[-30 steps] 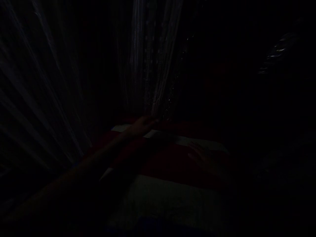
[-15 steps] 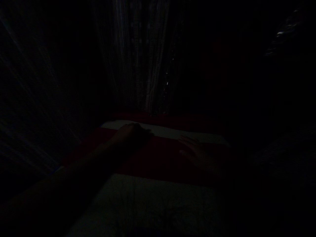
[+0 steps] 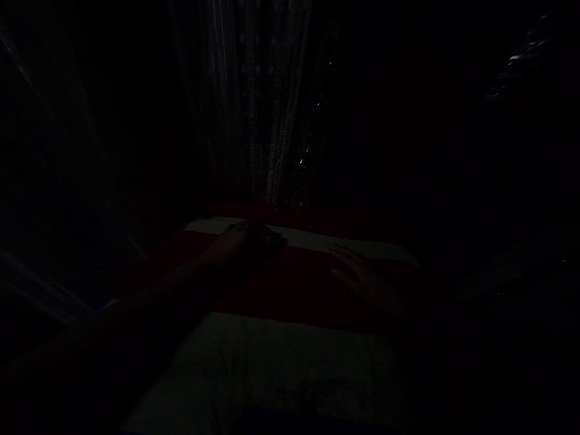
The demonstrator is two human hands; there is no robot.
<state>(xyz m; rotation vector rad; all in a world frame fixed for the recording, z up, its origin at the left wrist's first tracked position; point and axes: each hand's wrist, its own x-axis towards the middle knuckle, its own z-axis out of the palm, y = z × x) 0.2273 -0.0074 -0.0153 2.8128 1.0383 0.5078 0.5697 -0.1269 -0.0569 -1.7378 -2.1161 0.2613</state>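
Note:
The view is very dark. A red band of cloth-like material [image 3: 281, 284] lies flat across the middle, with a narrow pale strip [image 3: 308, 239] along its far edge. My left hand [image 3: 242, 238] is over the far part of the red band and the pale strip, back upward; its fingers are lost in shadow, so whether it holds anything is unclear. To the right, my right hand [image 3: 360, 278] rests on or just over the red band, fingers stretched out toward the pale strip, thumb apart, holding nothing visible.
Nearer to me lies a wider pale area [image 3: 281, 356] with dark, branch-like markings. Behind the red band hang thin, glinting vertical strands [image 3: 276, 121]. Faint shiny streaks [image 3: 516, 57] show at the upper right. Darkness hides the surroundings.
My left hand has shifted slightly to the right along the pale strip. My right hand stays in nearly the same place, still spread.

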